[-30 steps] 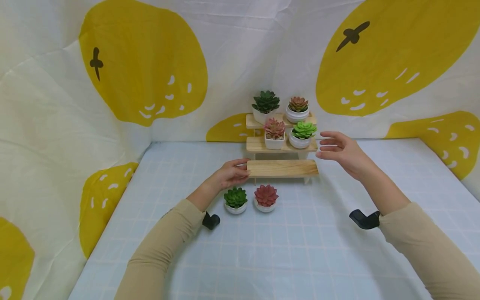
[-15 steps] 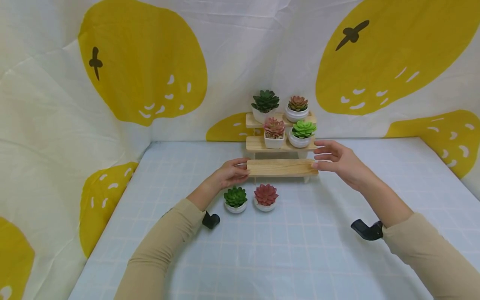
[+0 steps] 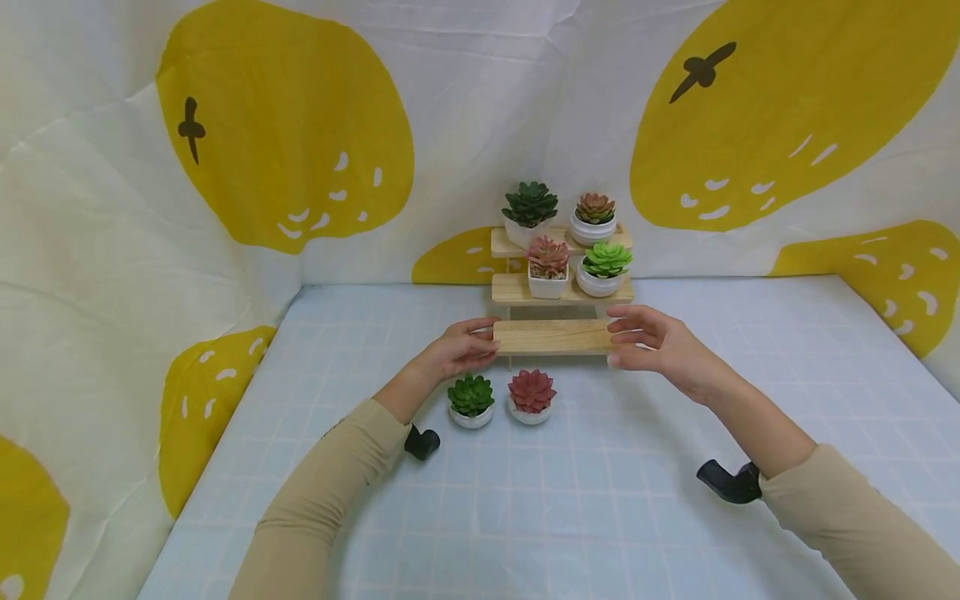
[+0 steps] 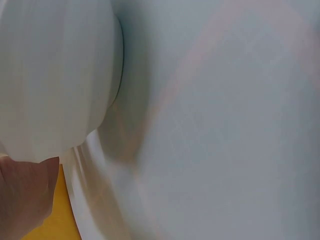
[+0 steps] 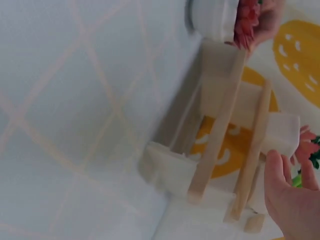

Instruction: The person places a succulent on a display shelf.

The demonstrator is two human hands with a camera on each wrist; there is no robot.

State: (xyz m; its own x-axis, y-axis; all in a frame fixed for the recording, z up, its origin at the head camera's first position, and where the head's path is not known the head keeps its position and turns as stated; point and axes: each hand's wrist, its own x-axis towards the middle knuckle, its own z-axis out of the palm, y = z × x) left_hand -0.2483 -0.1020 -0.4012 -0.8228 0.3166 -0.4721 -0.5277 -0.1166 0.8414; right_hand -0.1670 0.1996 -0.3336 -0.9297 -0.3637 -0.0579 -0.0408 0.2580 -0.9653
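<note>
A three-tier wooden plant stand (image 3: 551, 337) stands at the back of the table. My left hand (image 3: 461, 348) holds the left end of its lowest shelf, fingers at the back corner and front corner. My right hand (image 3: 671, 354) is at the right end of that shelf, fingers spread and slightly bent, with nothing in it. In front of the stand sit a green succulent (image 3: 470, 396) and a red succulent (image 3: 532, 392) in white pots. A white pot (image 4: 55, 75) fills the upper left of the left wrist view.
The middle shelf bears a pink succulent (image 3: 548, 260) and a bright green one (image 3: 607, 260). On the top shelf are a dark green succulent (image 3: 530, 204) and an orange-brown one (image 3: 595, 208). A white cloth with yellow shapes (image 3: 285, 125) hangs behind the table (image 3: 555, 517).
My right hand has moved left and down, from beside the middle shelf to the right end of the lowest shelf. The left hand, stand and plants have stayed in place.
</note>
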